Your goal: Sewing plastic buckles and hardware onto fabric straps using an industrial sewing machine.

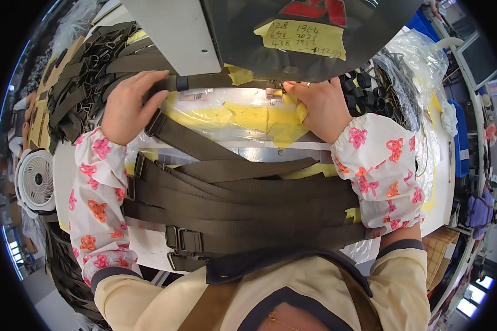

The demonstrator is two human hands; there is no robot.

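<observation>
My left hand (132, 102), in a flowered sleeve cover, grips an olive webbing strap (204, 81) under the machine, left of a black loop (182, 83) on it. My right hand (320, 107) has its fingertips closed on the same strap at the right, beside a small metal-and-pink part (275, 92); some fingers are hidden. The dark machine head (281, 47) with a yellow paper note overhangs the strap. Beneath both hands lie yellow tape and clear plastic (226, 116). More olive straps with metal buckles (243, 209) are layered across the table in front of my body.
A pile of straps with clips (80, 83) lies at the left, above a white fan (36, 182). Black loops (364, 91) and plastic bags (414, 60) are at the right, with a blue bin (461, 138). Parts of other people (22, 127) show at the far left.
</observation>
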